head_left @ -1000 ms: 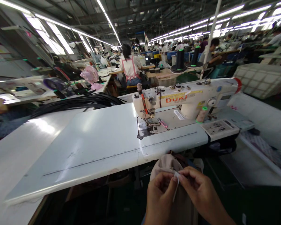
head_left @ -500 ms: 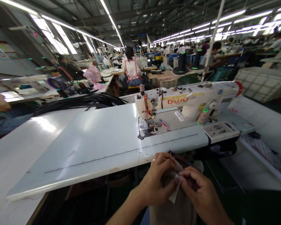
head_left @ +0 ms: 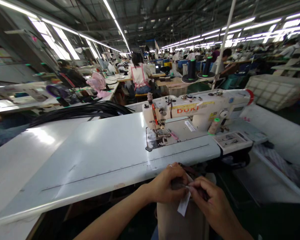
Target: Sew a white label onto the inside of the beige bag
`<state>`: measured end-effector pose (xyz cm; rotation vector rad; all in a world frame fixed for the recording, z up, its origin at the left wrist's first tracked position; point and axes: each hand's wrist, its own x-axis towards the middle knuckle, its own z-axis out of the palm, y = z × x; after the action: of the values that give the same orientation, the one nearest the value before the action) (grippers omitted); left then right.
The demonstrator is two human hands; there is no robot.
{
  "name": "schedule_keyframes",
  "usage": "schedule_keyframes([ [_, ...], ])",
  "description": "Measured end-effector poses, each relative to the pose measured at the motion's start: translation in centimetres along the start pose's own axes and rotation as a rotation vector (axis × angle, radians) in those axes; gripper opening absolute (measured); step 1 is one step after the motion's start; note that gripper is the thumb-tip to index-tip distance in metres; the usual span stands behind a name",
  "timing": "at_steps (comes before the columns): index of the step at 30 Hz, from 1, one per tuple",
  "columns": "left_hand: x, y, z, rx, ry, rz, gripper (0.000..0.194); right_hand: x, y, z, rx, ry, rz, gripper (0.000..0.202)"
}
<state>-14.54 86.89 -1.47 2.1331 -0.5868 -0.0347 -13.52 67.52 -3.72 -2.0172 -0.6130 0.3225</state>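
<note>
My left hand (head_left: 168, 183) and my right hand (head_left: 207, 196) meet below the table's front edge, at the lower middle of the view. Both have their fingers pinched on a thin white strip (head_left: 183, 204), whose free end hangs down between them. Beneath the strip lies a beige-brown cloth (head_left: 181, 221) over the lap. What lies right between the fingertips is too small to tell.
A white sewing machine (head_left: 180, 108) stands on the white table (head_left: 107, 143), with pink snips (head_left: 173, 134) by its needle plate. A thread cone (head_left: 213, 126) stands at its right. Black strips (head_left: 82, 111) lie behind left. Other people sit further back.
My left hand has turned and its forearm now lies flatter, reaching in from further left. The strip's hanging end has shifted slightly left. The view has moved a little.
</note>
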Motion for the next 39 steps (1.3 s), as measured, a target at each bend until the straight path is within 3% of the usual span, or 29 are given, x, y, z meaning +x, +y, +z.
schedule_keyframes([
  [6, -0.1, 0.5, 0.2, 0.033, 0.036, -0.085, 0.008, 0.1, 0.3, 0.2, -0.064, 0.076, -0.095, 0.020],
  [10, -0.1, 0.2, 0.1, 0.089, 0.026, 0.017, 0.008, -0.1, 0.7, 0.7, -0.149, 0.181, -0.265, 0.013],
  [15, -0.4, -0.5, 0.8, 0.323, 0.041, 0.163, 0.009, -0.8, 2.3, 1.9, -0.359, 0.409, -0.520, 0.013],
  [19, -1.1, -0.9, 1.6, 0.446, 0.093, 0.223, 0.010, -1.5, 3.8, 2.5, -0.488, 0.404, -0.610, 0.019],
  [23, -1.3, -1.2, 2.0, 0.390, 0.142, 0.170, 0.008, -1.4, 4.1, 2.5, -0.490, 0.420, -0.614, 0.019],
  [28, -0.6, -1.4, 1.6, 0.106, 0.139, 0.021, 0.006, -0.6, 2.6, 2.6, -0.432, 0.496, -0.543, 0.015],
  [31, -0.4, -1.4, 1.4, -0.099, 0.139, -0.038, 0.007, -0.1, 1.8, 2.2, -0.365, 0.477, -0.481, 0.016],
  [34, -0.8, -1.5, 1.6, -0.253, 0.142, -0.130, 0.021, 0.1, 1.6, 1.7, -0.295, 0.420, -0.437, 0.014],
  [39, -0.8, -2.1, 1.8, -0.309, 0.137, -0.230, 0.021, 0.2, 1.4, 1.4, -0.220, 0.374, -0.364, 0.012],
])
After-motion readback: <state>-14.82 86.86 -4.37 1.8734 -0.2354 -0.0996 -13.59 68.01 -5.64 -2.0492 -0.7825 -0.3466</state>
